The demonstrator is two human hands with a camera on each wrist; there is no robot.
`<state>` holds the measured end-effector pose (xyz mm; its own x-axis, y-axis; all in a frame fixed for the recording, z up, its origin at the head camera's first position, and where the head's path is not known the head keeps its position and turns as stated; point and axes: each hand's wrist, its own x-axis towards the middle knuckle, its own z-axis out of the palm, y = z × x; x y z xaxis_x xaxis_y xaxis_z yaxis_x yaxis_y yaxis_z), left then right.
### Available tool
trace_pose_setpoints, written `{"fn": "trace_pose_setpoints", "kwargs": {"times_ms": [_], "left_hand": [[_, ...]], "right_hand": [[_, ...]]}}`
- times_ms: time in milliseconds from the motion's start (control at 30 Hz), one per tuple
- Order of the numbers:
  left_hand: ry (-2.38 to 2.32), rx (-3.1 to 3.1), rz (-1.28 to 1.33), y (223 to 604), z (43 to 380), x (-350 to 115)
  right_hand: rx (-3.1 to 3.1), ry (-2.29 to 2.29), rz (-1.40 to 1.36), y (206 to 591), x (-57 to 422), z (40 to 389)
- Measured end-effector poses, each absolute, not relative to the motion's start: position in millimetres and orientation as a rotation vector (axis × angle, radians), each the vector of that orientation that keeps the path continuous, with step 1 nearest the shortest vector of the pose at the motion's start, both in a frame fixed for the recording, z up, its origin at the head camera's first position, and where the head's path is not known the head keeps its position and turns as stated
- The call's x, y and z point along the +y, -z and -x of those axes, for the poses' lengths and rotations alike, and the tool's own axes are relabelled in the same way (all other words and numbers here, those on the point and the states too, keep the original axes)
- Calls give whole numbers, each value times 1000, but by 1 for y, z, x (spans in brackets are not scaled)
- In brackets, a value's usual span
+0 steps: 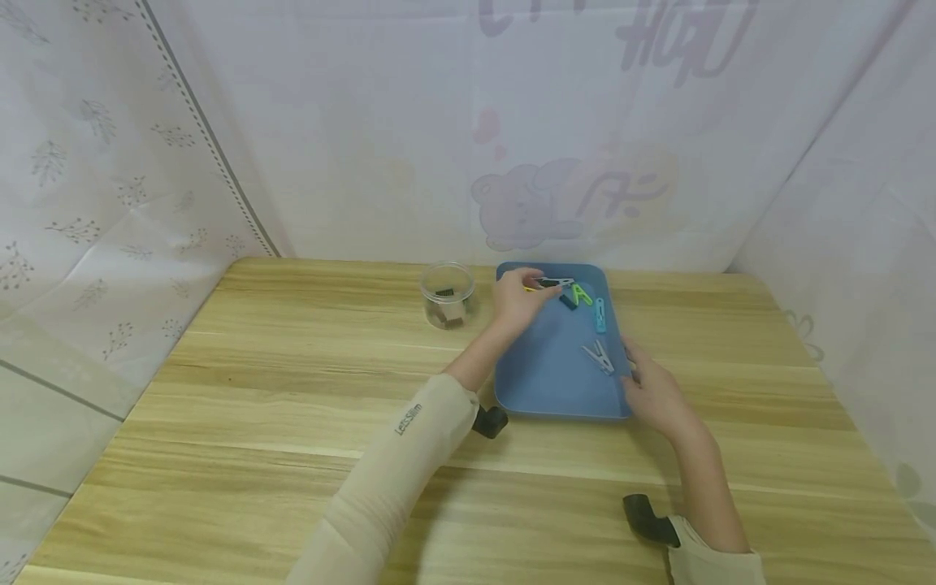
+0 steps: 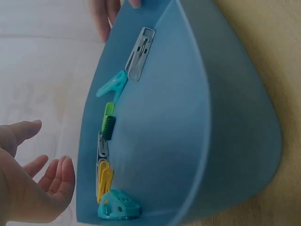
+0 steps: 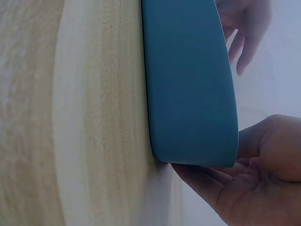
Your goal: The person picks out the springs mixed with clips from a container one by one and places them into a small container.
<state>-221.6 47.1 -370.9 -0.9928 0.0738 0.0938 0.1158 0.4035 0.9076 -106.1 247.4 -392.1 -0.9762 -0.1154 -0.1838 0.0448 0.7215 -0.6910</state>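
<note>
A blue tray [image 1: 552, 382] lies on the wooden table. Over its far left part is my left hand [image 1: 515, 296], fingers apart and loosely bent, with nothing between them in the left wrist view. My right hand [image 1: 654, 394] grips the tray's right wall, thumb at the rim and fingers outside and under the edge. Inside the tray are a grey clothespin [image 1: 600, 357], a light blue clothespin [image 1: 600, 315], a green clothespin [image 1: 581, 294], another grey clothespin [image 2: 102, 146], a yellow clothespin [image 2: 104, 179], a teal clip [image 2: 118, 206] and a small dark green ribbed piece [image 2: 109, 127].
Left of the tray stands a clear round jar [image 1: 448, 296] with several small dark ribbed pieces inside. Behind the wooden table [image 1: 292, 366] hangs a pale printed curtain [image 1: 366, 146]. Dark curved fittings [image 1: 647, 520] stick out at both sleeves.
</note>
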Motion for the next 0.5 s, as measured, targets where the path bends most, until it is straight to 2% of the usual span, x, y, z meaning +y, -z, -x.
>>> {"fn": "trace_pose_setpoints", "kwargs": {"times_ms": [267,500], "left_hand": [[1711,-2658,129,372,227,58],[1745,-2711,-18,373,231,68]], "right_hand": [[2713,1096,70,392,248,106],[2715,1092,68,392,248,106]]}}
